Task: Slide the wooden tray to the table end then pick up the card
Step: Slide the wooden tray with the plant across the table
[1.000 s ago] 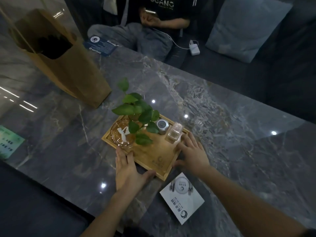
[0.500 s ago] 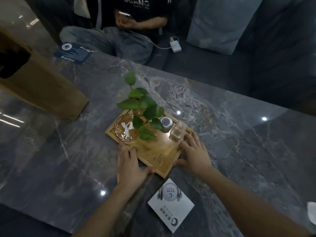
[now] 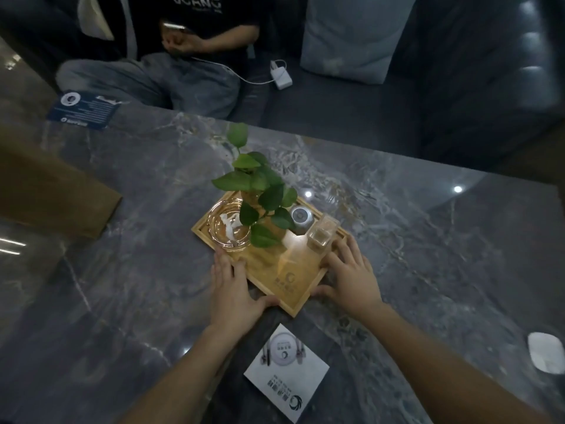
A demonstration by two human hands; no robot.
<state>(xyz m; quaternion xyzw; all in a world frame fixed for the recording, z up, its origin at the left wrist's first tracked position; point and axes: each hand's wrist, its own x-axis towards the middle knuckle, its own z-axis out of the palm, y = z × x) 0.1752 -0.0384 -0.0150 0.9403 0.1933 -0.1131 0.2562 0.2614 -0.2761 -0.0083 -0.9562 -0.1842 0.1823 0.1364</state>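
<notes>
A wooden tray [image 3: 293, 280] sits mid-table on dark grey marble. It carries a glass ashtray [image 3: 227, 226], a leafy green plant [image 3: 260, 191], a small round metal piece [image 3: 301, 216] and a clear glass holder [image 3: 322, 237]. My left hand [image 3: 232, 289] lies flat against the tray's near-left edge, thumb along its front rim. My right hand [image 3: 351, 276] presses on the tray's near-right corner, fingers spread. A white printed card [image 3: 287, 373] lies on the table just in front of the tray, between my forearms, untouched.
A brown paper bag [image 3: 52, 191] lies at the left. A dark blue card [image 3: 84, 110] rests near the far edge, where a seated person [image 3: 183, 56] faces the table. A white object [image 3: 547, 351] sits at the right edge. A charger [image 3: 281, 75] and cushion [image 3: 351, 38] lie on the sofa.
Both hands stay on the tray, which has slid away from me toward the far edge; the gap between tray and white card has grown. The view has shifted forward.
</notes>
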